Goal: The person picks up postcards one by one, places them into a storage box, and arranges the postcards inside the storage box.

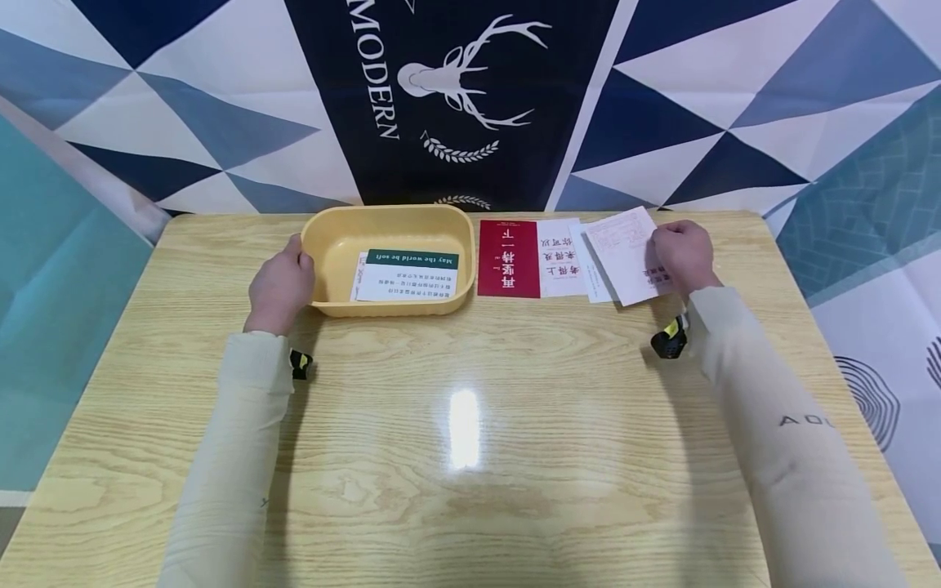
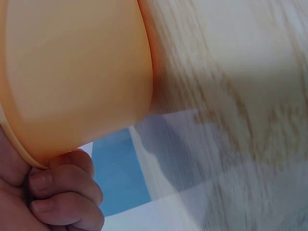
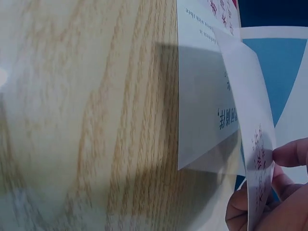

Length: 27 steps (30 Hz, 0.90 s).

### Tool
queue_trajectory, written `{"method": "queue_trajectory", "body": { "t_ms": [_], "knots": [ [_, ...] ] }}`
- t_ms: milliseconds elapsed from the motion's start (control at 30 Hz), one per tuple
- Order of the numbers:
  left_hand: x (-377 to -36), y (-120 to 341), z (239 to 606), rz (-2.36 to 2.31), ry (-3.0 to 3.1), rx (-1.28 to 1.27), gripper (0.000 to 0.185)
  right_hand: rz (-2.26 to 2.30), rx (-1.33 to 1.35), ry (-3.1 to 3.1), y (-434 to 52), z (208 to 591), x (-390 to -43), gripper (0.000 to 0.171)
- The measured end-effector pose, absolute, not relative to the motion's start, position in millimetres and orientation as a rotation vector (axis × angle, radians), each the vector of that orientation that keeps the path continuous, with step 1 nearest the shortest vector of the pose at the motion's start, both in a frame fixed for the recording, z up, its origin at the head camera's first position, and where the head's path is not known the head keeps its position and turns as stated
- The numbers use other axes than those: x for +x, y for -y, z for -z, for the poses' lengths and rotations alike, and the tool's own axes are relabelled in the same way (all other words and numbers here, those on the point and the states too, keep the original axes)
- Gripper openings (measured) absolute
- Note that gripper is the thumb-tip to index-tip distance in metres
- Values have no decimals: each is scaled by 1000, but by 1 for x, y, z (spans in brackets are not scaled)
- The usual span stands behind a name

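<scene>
My left hand (image 1: 282, 286) grips the left rim of a yellow plastic basin (image 1: 390, 309), thumb on one side and curled fingers on the other in the left wrist view. Inside the basin lie printed cards, the top one (image 1: 408, 282) white with a green band. On the right, my right hand (image 1: 684, 255) pinches the edge of a white card (image 1: 625, 249) with red print, tilted up off the table. Beneath it lies another white card (image 3: 204, 96) with blue print. To the left are a white card with red characters (image 1: 562, 257) and a red card (image 1: 509, 259).
The wooden table (image 1: 382, 457) runs up to a wall covering (image 1: 456, 98) with triangles and a deer head. The basin and the row of cards stand along the table's back edge. A bright light reflection (image 1: 464, 429) shows on the tabletop.
</scene>
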<state>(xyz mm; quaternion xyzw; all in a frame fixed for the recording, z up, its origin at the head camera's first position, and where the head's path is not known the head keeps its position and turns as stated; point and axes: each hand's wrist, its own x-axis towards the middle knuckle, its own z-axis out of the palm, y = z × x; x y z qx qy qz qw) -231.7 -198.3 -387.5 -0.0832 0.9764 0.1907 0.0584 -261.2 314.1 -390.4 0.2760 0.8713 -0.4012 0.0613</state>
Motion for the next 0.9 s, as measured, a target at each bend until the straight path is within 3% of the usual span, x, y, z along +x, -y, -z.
{"method": "queue_trajectory", "body": {
  "t_ms": [900],
  "knots": [
    [-231,197,386,-570,-2959,-237,53,1150,377,-2754,-281,380,-258,44]
  ]
}}
